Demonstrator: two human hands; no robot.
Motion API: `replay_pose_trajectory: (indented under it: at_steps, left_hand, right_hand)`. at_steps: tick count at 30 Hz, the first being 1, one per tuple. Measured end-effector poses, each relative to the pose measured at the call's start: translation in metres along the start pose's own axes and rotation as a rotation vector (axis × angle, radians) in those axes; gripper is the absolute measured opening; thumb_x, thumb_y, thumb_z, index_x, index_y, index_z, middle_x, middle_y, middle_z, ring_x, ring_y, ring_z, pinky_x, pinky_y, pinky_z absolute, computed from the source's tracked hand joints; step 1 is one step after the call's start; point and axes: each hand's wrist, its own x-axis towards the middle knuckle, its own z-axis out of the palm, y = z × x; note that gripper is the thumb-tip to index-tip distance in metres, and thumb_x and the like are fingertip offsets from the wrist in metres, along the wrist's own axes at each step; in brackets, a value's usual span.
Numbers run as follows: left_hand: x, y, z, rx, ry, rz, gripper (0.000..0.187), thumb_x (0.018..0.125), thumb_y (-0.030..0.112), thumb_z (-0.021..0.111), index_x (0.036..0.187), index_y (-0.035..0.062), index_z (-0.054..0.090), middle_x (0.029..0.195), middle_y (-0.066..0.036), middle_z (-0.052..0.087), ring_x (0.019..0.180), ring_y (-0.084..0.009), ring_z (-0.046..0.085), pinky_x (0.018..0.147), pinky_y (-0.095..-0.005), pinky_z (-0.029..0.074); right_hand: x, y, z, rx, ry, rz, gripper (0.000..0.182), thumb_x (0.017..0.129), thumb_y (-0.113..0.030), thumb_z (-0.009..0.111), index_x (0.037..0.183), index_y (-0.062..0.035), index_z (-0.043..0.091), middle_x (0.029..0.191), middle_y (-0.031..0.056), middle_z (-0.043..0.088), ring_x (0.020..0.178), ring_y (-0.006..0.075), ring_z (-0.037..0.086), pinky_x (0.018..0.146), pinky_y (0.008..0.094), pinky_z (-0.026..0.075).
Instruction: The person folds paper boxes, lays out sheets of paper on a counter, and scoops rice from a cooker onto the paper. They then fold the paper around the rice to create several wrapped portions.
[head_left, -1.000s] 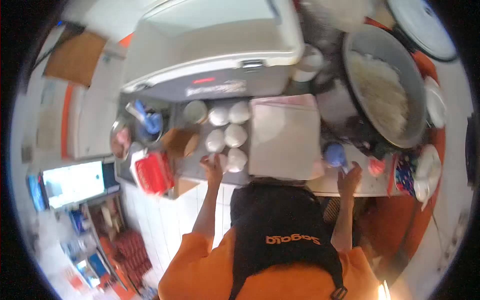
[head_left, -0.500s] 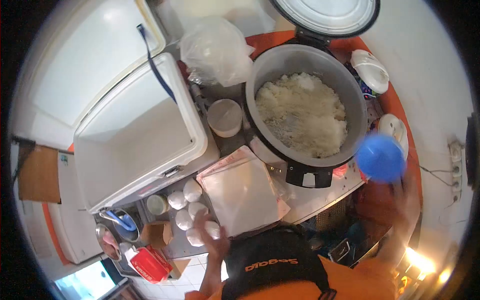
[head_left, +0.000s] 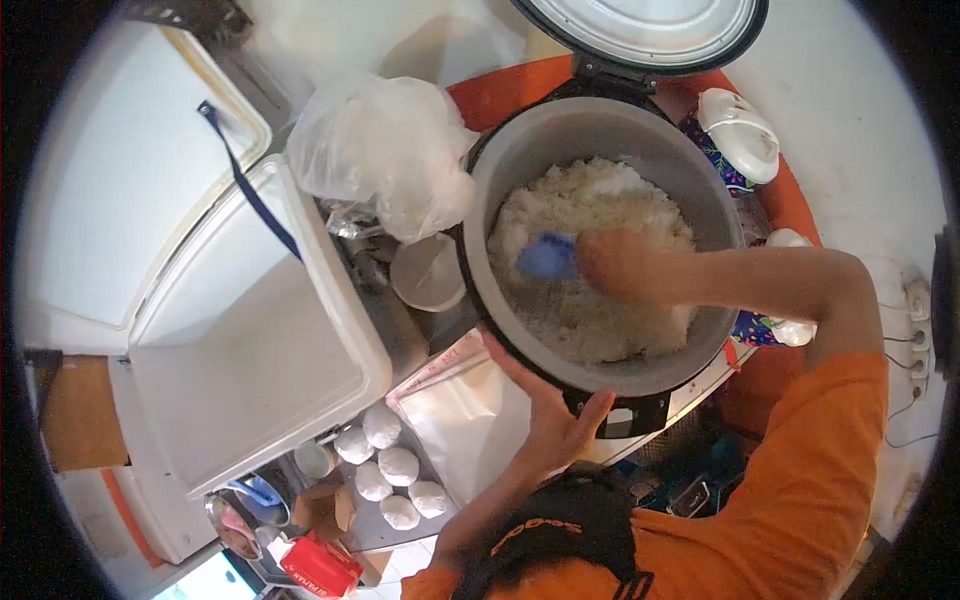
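Observation:
In the head view, my right hand (head_left: 622, 262), smeared by motion, is closed on a blue rice scoop (head_left: 547, 257) whose head is down at the cooked rice (head_left: 640, 205). The rice lies in a big round rice cooker (head_left: 600, 385) with its lid (head_left: 650, 30) raised. Against the cooker's near outer side rests my left hand (head_left: 552, 420), thumb and fingers spread, holding nothing. Beneath the left forearm is a stack of wrapping paper sheets (head_left: 470, 420). Several white rounded lumps (head_left: 398, 466) sit left of the paper.
A large open white cooler box (head_left: 250, 350) stands on the left. Between it and the cooker are a plastic bag (head_left: 385, 150) and a white tub (head_left: 428, 272). A red packet (head_left: 320, 567) lies at lower left. White-lidded containers (head_left: 740, 140) stand right of the cooker.
My right hand has brought the blue scoop from beyond the cooker's right side into the rice. My left hand has moved from the white lumps to the cooker's side. The view has shifted.

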Motion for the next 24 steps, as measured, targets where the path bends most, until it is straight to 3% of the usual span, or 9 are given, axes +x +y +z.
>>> replay_pose_trajectory:
  at_steps: [2, 4, 5, 9, 12, 14, 19, 21, 24]
  left_hand:
    - [0.0, -0.005, -0.001, 0.005, 0.029, -0.025, 0.127, 0.091, 0.034, 0.074, 0.15, 0.0006, -0.034, 0.162, -0.025, -0.018, 0.152, -0.0358, 0.001, 0.122, -0.0472, 0.007]
    - [-0.002, -0.003, -0.003, 0.018, 0.07, -0.057, 0.119, 0.093, 0.029, 0.07, 0.152, -0.0008, -0.028, 0.163, -0.024, -0.014, 0.152, -0.0345, 0.004, 0.122, -0.0465, 0.008]
    - [-0.002, -0.002, -0.001, -0.024, 0.115, -0.065, 0.116, 0.093, 0.028, 0.069, 0.153, -0.0014, -0.025, 0.163, -0.024, -0.012, 0.152, -0.0342, 0.005, 0.122, -0.0462, 0.008]
    - [-0.003, -0.007, 0.007, -0.069, 0.254, -0.022, 0.106, 0.092, 0.024, 0.065, 0.156, -0.0042, -0.014, 0.165, -0.023, -0.002, 0.152, -0.0335, 0.009, 0.122, -0.0448, 0.009]
    - [0.0, -0.007, 0.017, -0.118, 0.331, 0.004, 0.101, 0.093, 0.024, 0.064, 0.157, -0.006, -0.008, 0.165, -0.023, 0.004, 0.152, -0.0339, 0.012, 0.122, -0.0444, 0.01]
    - [0.001, -0.006, 0.013, -0.118, 0.34, 0.002, 0.101, 0.093, 0.026, 0.064, 0.157, -0.0064, -0.006, 0.165, -0.024, 0.006, 0.152, -0.034, 0.013, 0.122, -0.0444, 0.01]
    - [-0.001, -0.009, 0.014, -0.113, 0.352, 0.012, 0.104, 0.092, 0.03, 0.067, 0.158, -0.0062, -0.005, 0.165, -0.024, 0.007, 0.152, -0.0339, 0.013, 0.122, -0.0448, 0.01]
    - [0.005, -0.011, 0.015, -0.115, 0.357, 0.018, 0.105, 0.091, 0.031, 0.068, 0.158, -0.006, -0.004, 0.165, -0.023, 0.007, 0.152, -0.034, 0.013, 0.122, -0.045, 0.01]
    - [0.003, -0.008, 0.016, -0.124, 0.367, 0.001, 0.106, 0.09, 0.033, 0.069, 0.158, -0.0057, -0.003, 0.165, -0.023, 0.006, 0.152, -0.0341, 0.013, 0.122, -0.0453, 0.011]
  right_hand:
    - [-0.01, 0.005, -0.023, -0.04, 0.02, -0.082, 0.026, 0.083, -0.01, 0.068, 0.105, 0.002, 0.065, 0.085, 0.0162, 0.072, 0.075, 0.0309, 0.074, 0.059, 0.0379, 0.058]
    - [-0.026, 0.014, -0.074, 0.008, -0.018, 0.011, 0.024, 0.082, -0.009, 0.068, 0.103, 0.0023, 0.065, 0.085, 0.0171, 0.072, 0.076, 0.0308, 0.074, 0.059, 0.038, 0.058]
    - [-0.032, 0.028, -0.092, 0.028, 0.014, 0.192, 0.023, 0.082, -0.009, 0.067, 0.102, 0.0024, 0.066, 0.085, 0.0175, 0.072, 0.077, 0.0303, 0.074, 0.06, 0.0384, 0.058]
    - [0.004, 0.083, -0.004, 0.21, 0.035, 0.463, 0.023, 0.083, -0.011, 0.067, 0.101, 0.003, 0.066, 0.081, 0.0173, 0.072, 0.077, 0.0289, 0.075, 0.062, 0.0401, 0.059]
    - [-0.002, 0.064, 0.015, 0.05, 0.203, 0.18, 0.02, 0.084, -0.014, 0.067, 0.094, 0.0024, 0.069, 0.075, 0.0146, 0.071, 0.074, 0.0283, 0.074, 0.063, 0.0406, 0.059]
    - [0.009, 0.05, 0.004, 0.161, -0.073, 0.205, 0.018, 0.085, -0.014, 0.066, 0.089, 0.0032, 0.069, 0.077, 0.0169, 0.071, 0.075, 0.029, 0.075, 0.064, 0.041, 0.06]
    - [-0.018, -0.013, -0.019, 0.289, -0.14, -0.146, 0.016, 0.084, -0.011, 0.064, 0.082, 0.0034, 0.071, 0.077, 0.0205, 0.07, 0.077, 0.0323, 0.075, 0.064, 0.0422, 0.06]
    - [-0.015, -0.02, -0.062, 0.425, -0.411, -0.192, 0.015, 0.083, -0.01, 0.064, 0.083, 0.0038, 0.071, 0.078, 0.0223, 0.07, 0.078, 0.035, 0.074, 0.063, 0.0436, 0.059]
    - [-0.034, -0.02, -0.057, 0.549, -0.251, -0.298, 0.018, 0.082, -0.011, 0.065, 0.083, 0.0069, 0.069, 0.077, 0.0241, 0.069, 0.074, 0.0389, 0.072, 0.062, 0.0476, 0.057]
